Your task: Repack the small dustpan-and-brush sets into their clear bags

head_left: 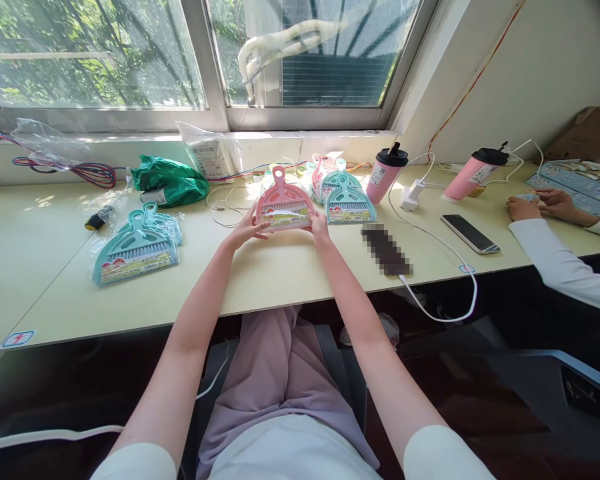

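Note:
Between both hands I hold a pink dustpan and brush set (284, 199) in clear wrapping, its handle pointing away from me toward the window. My left hand (247, 230) grips its left lower corner, and my right hand (319, 225) grips the right one. Just past my right hand lies a wrapped teal dustpan set (350, 199). Behind it, another pink set (319, 175) is partly covered. On the left of the table, wrapped teal dustpan sets (139, 245) lie overlapped.
A green plastic bag (169, 181) and coiled wires (93, 172) lie along the back of the table (55, 260). Rightward are pink cups (384, 175), a charger (413, 195), a blurred device (387, 250) and a phone (470, 233). Another person's hands (550, 205) work at the far right.

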`<state>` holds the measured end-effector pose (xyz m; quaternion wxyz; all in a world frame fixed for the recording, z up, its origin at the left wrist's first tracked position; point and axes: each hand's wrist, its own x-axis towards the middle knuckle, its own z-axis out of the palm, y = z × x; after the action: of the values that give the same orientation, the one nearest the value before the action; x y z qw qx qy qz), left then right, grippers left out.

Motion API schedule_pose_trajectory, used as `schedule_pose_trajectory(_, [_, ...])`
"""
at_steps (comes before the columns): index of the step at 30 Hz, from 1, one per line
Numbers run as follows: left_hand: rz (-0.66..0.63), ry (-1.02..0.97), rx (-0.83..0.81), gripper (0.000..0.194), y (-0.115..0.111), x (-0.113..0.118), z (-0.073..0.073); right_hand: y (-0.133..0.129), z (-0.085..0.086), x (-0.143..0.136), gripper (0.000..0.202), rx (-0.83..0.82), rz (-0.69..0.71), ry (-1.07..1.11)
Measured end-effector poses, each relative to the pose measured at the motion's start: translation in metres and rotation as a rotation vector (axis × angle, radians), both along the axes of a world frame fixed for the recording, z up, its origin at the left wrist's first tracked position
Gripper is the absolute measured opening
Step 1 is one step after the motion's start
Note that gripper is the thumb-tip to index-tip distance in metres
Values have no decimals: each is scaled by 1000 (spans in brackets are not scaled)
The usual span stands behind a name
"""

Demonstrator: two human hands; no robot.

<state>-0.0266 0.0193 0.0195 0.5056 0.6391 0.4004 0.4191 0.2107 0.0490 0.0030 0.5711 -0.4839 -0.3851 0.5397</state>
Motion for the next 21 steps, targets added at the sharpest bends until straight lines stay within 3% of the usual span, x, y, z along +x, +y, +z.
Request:
schedule_pose_trajectory(2, [-12, 5, -12, 96, 0, 2, -1, -1, 0, 0, 27, 8, 21, 1])
schedule_pose_trajectory(6, [72, -70, 8, 74, 5, 3, -5, -2, 1, -1, 24, 32, 70, 7])
schedule_pose_trajectory(11, [247, -90, -22, 76, 12, 4, -11, 0, -3, -2, 23, 103, 135, -8])
schedule_pose_trajectory(18, [313, -92, -78, 65, 18, 5, -15, 6, -6, 2, 25, 91, 89, -83])
schedule_pose_trajectory(21, [315, -136, -93, 66, 15, 10, -15, 4, -3, 3, 29, 77, 135, -105])
